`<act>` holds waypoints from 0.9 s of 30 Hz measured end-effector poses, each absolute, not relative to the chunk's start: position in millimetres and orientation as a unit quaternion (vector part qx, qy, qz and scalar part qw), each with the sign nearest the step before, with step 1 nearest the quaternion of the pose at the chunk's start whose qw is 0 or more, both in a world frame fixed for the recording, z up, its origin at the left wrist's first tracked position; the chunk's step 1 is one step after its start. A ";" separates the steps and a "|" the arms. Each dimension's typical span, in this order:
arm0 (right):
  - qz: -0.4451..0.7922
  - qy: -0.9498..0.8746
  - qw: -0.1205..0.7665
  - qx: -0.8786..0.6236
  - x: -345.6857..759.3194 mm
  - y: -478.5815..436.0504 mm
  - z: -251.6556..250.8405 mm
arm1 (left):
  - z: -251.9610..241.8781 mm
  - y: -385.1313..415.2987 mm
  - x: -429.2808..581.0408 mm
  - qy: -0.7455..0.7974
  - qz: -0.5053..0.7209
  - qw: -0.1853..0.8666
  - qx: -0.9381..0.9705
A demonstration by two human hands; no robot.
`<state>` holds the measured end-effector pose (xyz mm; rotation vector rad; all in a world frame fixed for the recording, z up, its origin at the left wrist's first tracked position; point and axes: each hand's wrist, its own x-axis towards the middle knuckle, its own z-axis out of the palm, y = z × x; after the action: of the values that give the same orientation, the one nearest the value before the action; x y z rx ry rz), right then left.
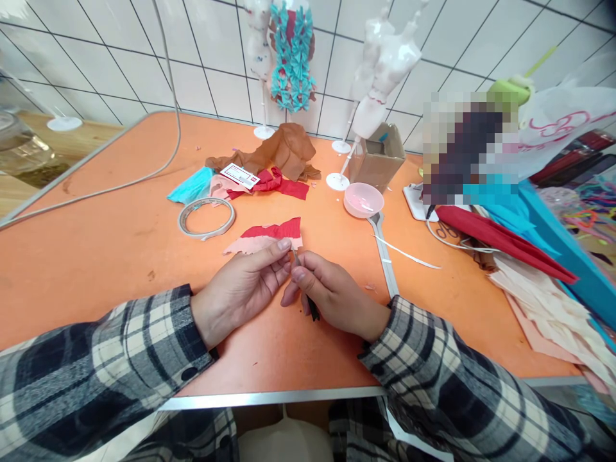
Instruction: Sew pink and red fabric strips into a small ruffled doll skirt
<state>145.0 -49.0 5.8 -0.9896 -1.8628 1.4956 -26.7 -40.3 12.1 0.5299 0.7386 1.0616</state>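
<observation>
My left hand is closed in a pinch of thumb and fingers over the middle of the table. Whatever lies between its fingertips is too small to make out. Close against it, my right hand grips a slim dark tool with a metal tip. The tip points up at the left fingertips, and most of the shaft is hidden by my fingers. Just behind the hands lies a torn strip of red and pink crepe paper; the left thumb overlaps its front edge in view. A roll of tape lies to the left.
Crumpled brown crepe paper and a white card lie farther back. A pink bowl touches a grey strap-like strip. Small dress forms and a cardboard box stand by the wall. A blue tray borders the right.
</observation>
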 end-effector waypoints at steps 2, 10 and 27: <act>0.566 -0.685 0.274 -0.368 145.1 -49.3 4.8 | 12.2 -40.7 -26.7 0.338 0.492 0.765 0.242; 0.567 -0.686 0.277 -0.362 144.8 -49.1 3.3 | 14.1 -40.1 -26.9 0.346 0.489 0.766 0.231; 0.631 -0.639 0.266 -0.350 145.3 -49.9 7.1 | 16.1 -39.3 -27.2 0.351 0.499 0.766 0.204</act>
<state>145.3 -49.9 7.1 -0.9463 -1.7263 1.7034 -27.2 -39.3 16.1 0.4424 0.7621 1.0841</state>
